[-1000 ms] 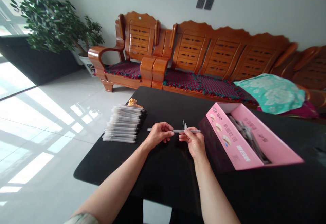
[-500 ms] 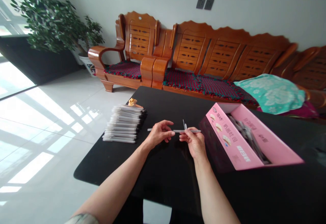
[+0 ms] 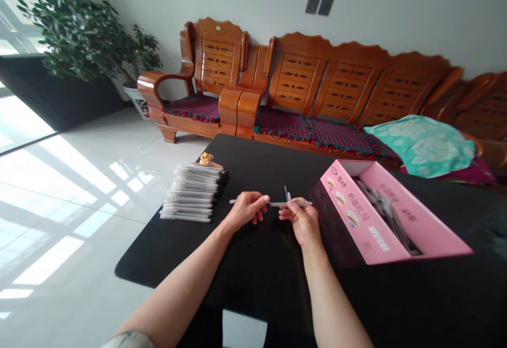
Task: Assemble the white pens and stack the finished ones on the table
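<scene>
Above the black table, my left hand [image 3: 249,210] is closed round a slim pale pen part [image 3: 232,201], whose end sticks out to the left. My right hand [image 3: 303,218] pinches a translucent pen barrel [image 3: 279,204] lying level, in line with the part in my left hand. Whether the two pieces join is hidden by my left fingers. A second thin piece with a dark tip [image 3: 285,191], like a pen tip or refill, points up from my right fingers. To the left lies a row of several translucent pens [image 3: 192,192] with black caps.
A pink open box [image 3: 358,226] with dark thin pieces [image 3: 386,210] in it stands to the right on the black table [image 3: 253,163]. A small orange figurine [image 3: 206,158] sits behind the pens. Beyond the table is a wooden sofa [image 3: 301,73].
My left thumb and fingers have shifted on the pen part, the thumb now higher and the fingers more curled. My right hand and its pieces have hardly moved.
</scene>
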### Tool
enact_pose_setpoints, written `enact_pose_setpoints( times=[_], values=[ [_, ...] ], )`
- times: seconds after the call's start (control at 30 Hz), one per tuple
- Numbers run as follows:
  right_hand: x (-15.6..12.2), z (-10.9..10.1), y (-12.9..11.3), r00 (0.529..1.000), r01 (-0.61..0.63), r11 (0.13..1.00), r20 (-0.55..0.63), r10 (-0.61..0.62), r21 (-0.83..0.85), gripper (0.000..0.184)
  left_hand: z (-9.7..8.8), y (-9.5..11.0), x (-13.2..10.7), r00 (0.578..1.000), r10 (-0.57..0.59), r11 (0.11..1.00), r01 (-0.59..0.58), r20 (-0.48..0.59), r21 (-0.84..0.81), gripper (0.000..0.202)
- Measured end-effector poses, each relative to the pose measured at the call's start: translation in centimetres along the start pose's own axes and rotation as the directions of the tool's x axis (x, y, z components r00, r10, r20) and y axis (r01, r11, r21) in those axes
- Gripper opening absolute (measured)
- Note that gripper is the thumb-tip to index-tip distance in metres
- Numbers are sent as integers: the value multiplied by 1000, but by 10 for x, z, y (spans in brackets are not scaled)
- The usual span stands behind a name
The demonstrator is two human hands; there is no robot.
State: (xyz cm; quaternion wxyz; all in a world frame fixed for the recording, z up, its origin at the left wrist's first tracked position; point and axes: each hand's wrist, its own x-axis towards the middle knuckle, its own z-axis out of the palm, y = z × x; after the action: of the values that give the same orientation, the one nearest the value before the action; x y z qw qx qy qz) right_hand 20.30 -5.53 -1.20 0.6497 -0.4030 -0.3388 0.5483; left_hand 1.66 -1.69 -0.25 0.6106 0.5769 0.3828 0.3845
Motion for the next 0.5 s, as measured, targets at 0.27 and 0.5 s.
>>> enact_pose_setpoints(
  times=[0.27,0.5],
  values=[
    [0,3,-3,1000,-6,1000,-7,6,22,26,1,2,-1,999,-1,998,-1,32,68,41],
    [1,-6,-7,998,45,998,-39,-43,52,22,-27,10,-2,884,236,915,-61,-405,400,26]
  ],
)
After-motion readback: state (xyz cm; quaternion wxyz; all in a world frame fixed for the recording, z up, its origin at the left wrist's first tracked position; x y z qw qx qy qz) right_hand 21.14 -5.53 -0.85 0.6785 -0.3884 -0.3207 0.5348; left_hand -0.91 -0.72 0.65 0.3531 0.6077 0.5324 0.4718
